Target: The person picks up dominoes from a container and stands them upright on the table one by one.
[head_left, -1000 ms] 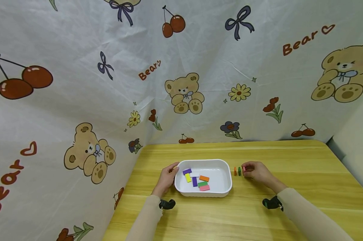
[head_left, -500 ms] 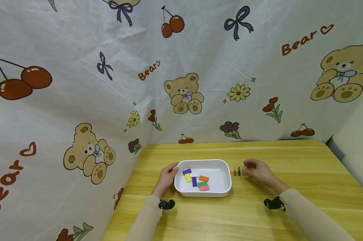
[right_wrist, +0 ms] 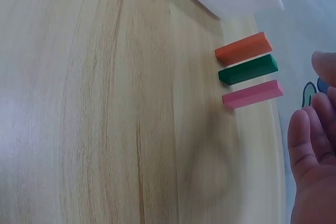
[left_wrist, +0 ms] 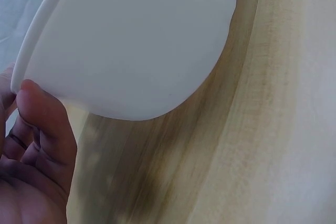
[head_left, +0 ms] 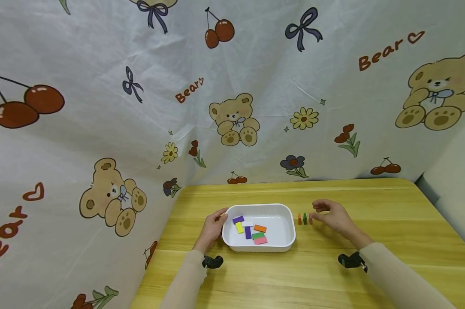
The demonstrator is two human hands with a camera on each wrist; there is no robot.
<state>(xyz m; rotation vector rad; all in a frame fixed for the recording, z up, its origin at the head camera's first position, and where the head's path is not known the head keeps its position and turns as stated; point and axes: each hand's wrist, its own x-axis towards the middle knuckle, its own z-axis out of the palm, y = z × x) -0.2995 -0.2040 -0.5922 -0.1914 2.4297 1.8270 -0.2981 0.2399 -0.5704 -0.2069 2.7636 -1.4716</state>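
Observation:
My left hand (head_left: 212,229) pinches the left rim of a white plastic tub (head_left: 280,234), thumb over the edge in the left wrist view. Inside lie several small coloured blocks: purple, yellow, white, green, a pink block (head_left: 261,240) and an orange block (head_left: 260,228). To the right of the tub three blocks stand upright in a row: an orange domino-like block (right_wrist: 244,48), a green one (right_wrist: 248,70) and a pink one (right_wrist: 253,94). Just right of the pink block is my right hand (head_left: 334,218), thumb and fingers spread apart, holding nothing.
The wooden table (head_left: 286,281) carries the tub and blocks. A white cloth (head_left: 271,81) printed with bears, cherries and flowers hangs behind and to the left. A black camera strap (head_left: 352,260) sits on the right wrist, another on the left.
My right hand has let go of the pink block and drawn slightly away with its fingers opening. The pink block stands by itself beside the green one. My left hand stays on the tub.

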